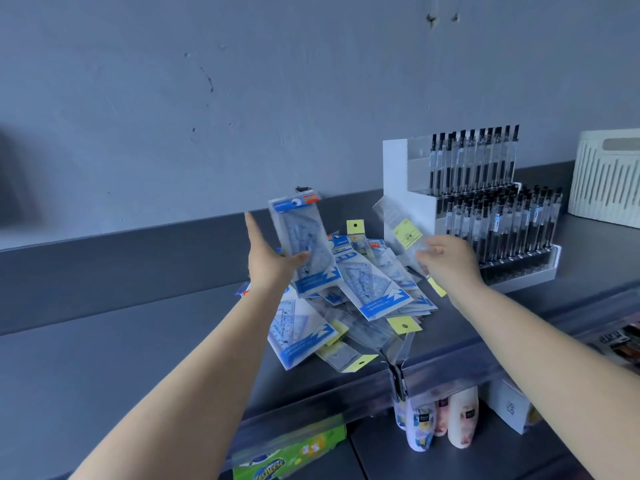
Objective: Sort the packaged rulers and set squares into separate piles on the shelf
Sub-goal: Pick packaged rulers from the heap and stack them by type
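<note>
Sorting's barely started; left hand (pixel 273 261) grips 1 set square pack (pixel 302 242), right hand (pixel 446 259) pinches a clear ruler pack (pixel 401 230); mixed heap (pixel 363 306) still unsorted on the shelf (pixel 138 341).

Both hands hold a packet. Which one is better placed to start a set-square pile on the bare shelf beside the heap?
Left. The left hand holds a blue set-square packet and is nearest the bare shelf left of the heap. The right hand holds a clear ruler packet by the pen display.
</note>
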The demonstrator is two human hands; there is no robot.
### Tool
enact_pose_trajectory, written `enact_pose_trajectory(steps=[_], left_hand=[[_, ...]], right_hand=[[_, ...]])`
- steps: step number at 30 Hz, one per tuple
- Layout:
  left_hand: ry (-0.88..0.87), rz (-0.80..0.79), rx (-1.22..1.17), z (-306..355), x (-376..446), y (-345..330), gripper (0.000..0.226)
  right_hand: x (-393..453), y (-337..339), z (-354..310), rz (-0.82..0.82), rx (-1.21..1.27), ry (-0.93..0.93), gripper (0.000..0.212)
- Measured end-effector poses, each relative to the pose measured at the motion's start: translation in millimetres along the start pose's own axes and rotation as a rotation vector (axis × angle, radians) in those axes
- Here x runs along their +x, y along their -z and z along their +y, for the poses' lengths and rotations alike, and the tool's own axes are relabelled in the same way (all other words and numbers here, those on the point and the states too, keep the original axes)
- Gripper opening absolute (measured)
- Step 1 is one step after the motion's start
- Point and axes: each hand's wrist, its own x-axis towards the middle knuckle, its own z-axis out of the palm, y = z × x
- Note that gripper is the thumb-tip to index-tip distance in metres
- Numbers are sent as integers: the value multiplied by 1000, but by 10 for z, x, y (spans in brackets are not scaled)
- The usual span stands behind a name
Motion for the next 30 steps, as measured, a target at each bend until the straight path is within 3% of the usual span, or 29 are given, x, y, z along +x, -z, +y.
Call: enact_pose_trajectory(steps=[2,5,7,16,24,30], left_hand=[[9,-29,-46,48,-23,18,101],[1,22,-100,74,-77,70,35],[9,33,-185,76,-148,147,21],[1,225,-136,-38,-467,1050,11],[27,413,-57,-155,-711,2169,6],[45,520,-59,-278,-793,3001,7]], right_hand=[[-48,6,-66,-10,76,9,28],[-182,-18,-190,-87,295,-1,17],[-302,-73,-269,-143,389,6,14],[-850,-655,-639,-415,601,-19,6],[-1357,-1298,-1132,-618,710,-102,23],[-1791,-1832,-1489,-741,636,-22,20]])
